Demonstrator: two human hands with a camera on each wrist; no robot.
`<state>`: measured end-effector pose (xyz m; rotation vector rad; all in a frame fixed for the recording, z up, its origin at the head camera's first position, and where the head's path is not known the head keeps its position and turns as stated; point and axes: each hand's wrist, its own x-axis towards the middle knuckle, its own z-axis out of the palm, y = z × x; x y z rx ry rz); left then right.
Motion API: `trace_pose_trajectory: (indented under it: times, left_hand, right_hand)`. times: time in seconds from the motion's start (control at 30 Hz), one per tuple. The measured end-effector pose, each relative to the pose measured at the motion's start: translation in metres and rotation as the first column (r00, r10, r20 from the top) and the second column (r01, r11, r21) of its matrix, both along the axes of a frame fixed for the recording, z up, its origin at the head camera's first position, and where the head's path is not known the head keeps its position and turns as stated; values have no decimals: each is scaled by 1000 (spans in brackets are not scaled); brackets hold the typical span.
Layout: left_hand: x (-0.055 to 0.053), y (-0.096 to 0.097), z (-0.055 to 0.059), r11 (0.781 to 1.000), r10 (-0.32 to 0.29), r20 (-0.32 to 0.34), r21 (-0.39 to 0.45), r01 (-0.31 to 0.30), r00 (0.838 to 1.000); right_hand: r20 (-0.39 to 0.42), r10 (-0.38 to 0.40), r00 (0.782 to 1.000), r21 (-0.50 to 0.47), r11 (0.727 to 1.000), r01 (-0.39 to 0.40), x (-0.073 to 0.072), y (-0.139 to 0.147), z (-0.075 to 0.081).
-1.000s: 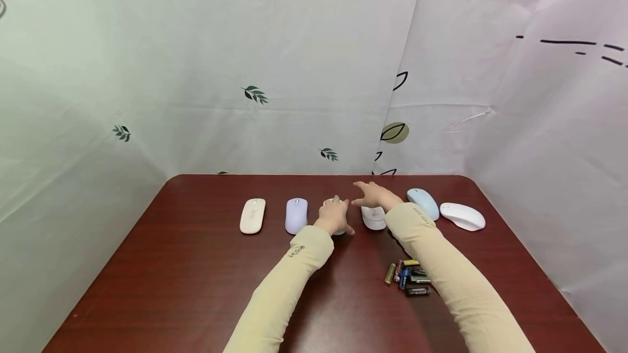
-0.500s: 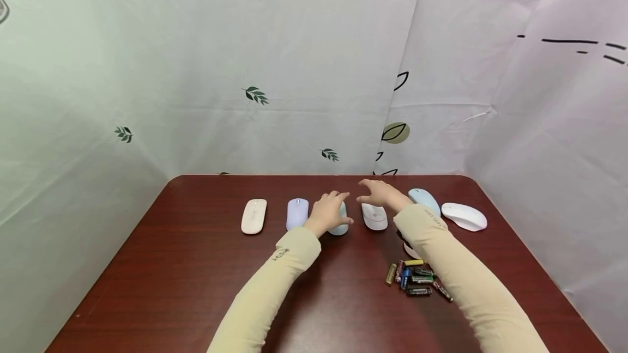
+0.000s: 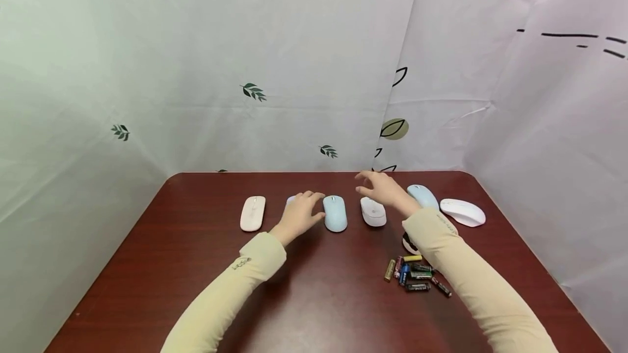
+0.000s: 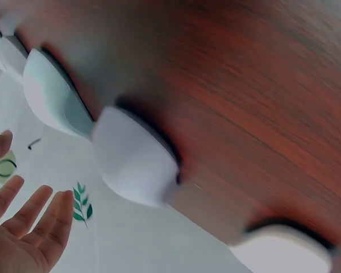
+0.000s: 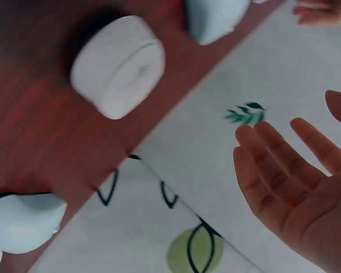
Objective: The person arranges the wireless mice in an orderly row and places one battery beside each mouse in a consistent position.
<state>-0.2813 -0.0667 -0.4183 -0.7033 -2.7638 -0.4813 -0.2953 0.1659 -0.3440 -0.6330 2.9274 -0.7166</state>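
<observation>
My left hand (image 3: 298,215) hovers with relaxed, spread fingers over a lavender computer mouse (image 4: 133,156), which it mostly covers in the head view. Just right of its fingertips lies a light blue mouse (image 3: 335,213). My right hand (image 3: 385,188) is held, fingers loosely extended and grasping nothing, above and behind a white mouse (image 3: 373,212). In the right wrist view that palm (image 5: 312,199) faces the camera, away from the mice. A second light blue mouse (image 3: 423,196) and a curved white mouse (image 3: 463,212) lie right of the right hand.
A cream mouse (image 3: 252,213) lies at the left of the row on the dark red table (image 3: 162,287). Several batteries (image 3: 418,275) are piled near the right forearm, beside a round object (image 3: 409,244) partly hidden by the sleeve. A pale patterned cloth (image 3: 314,70) hangs behind.
My left hand has moved left, from the light blue mouse to above the lavender one, uncovering the light blue mouse. My right hand has shifted slightly right and up.
</observation>
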Motion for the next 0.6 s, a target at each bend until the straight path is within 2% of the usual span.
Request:
trace_pose_trajectory:
  times: [0.23, 0.43, 0.6]
  left_hand:
    - [4, -26, 4, 995, 87, 7, 49, -87, 996]
    - [8, -45, 8, 991, 86, -35, 104, -82, 996]
    - [12, -64, 8, 992, 75, -47, 108, -69, 996]
  right_hand:
    - [-83, 16, 996, -81, 996, -23, 10, -7, 14]
    - [-131, 27, 991, -77, 996, -38, 21, -5, 18]
    - [-163, 25, 986, -92, 995, -40, 29, 3, 16]
